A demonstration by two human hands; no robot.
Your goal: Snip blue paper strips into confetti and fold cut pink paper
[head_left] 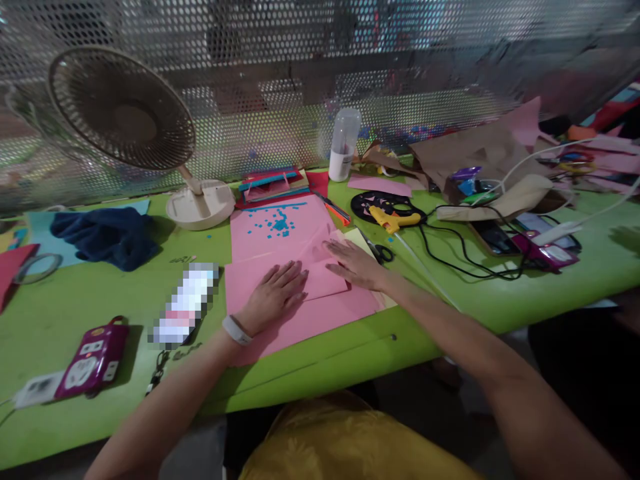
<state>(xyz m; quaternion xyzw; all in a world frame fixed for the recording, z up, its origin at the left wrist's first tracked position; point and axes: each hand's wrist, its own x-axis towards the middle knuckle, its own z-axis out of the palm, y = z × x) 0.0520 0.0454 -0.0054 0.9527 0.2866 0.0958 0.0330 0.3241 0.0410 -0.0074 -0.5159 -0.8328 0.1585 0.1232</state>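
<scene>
L hand [275, 293] & R hand [355, 263] both palm-down, fingers extended & slightly spread, pressing; neither grips anything. Pink paper [323, 283], appears folded, lies under/btwn them, on larger pink sheet [310, 327] nr front edge. Nearby, L side: purple power box [93, 363], phone [185, 303], screen blurred. Just beside R hand: scissors [384, 253], handles showing. Beyond hands: loose blue scraps [281, 223] on pink. R of centre: yellow glue gun [395, 219] on black dish [359, 203]; black cables [465, 257] clutter R side. Further back: dk. blue cloth [107, 233], fan [136, 123] at L, clear-topped bottle [345, 143] approx. centre. Surface: green table [140, 293], pencil-like marks nr phone. Room: perforated metal screen [280, 80] along rear; area behind it indistinct.
</scene>
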